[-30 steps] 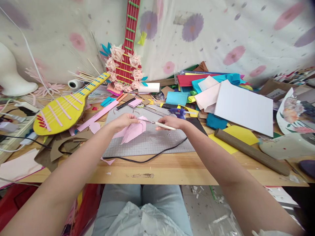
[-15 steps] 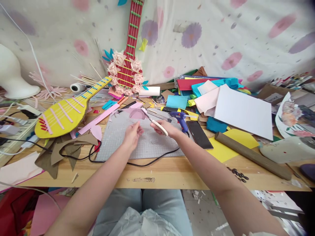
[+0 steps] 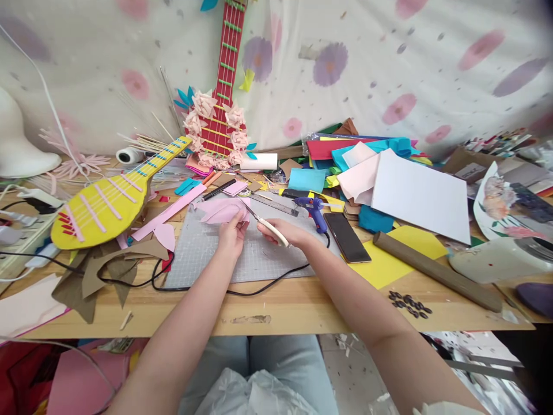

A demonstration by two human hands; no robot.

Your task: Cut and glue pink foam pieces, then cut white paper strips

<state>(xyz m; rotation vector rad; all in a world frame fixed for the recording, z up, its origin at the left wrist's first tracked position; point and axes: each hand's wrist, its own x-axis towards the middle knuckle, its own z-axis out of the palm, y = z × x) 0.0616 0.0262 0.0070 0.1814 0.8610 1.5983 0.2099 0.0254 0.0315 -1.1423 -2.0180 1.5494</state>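
The left hand (image 3: pixel 231 235) pinches the near edge of a pink paper piece (image 3: pixel 218 210), fingers closed on it, and the sheet lies partly on the grey cutting mat (image 3: pixel 259 256) toward the mat's far left corner. The right hand (image 3: pixel 283 233) is closed around the cream handle of the scissors (image 3: pixel 268 223), just beside the left hand; the blades point toward the far left and reach the pink paper piece at its right edge. Whether the blades are parted cannot be told. The cutting mat sits in the middle of the bench (image 3: pixel 302 308), a little back from the near edge, and a black cable (image 3: pixel 246 288) curves along the mat's near side. A blue glue gun (image 3: pixel 313 208) and a black phone (image 3: pixel 348 236) lie just right of the mat. A yellow cardboard guitar (image 3: pixel 103 202) lies toward the left edge of the bench, and a red cardboard guitar (image 3: pixel 220 115) trimmed with paper flowers stands against the far edge. A white sheet (image 3: pixel 421 193) rests on a pile of coloured paper toward the far right, with a brown tube (image 3: pixel 436 271) lying across yellow paper (image 3: pixel 386 262) nearer the right end
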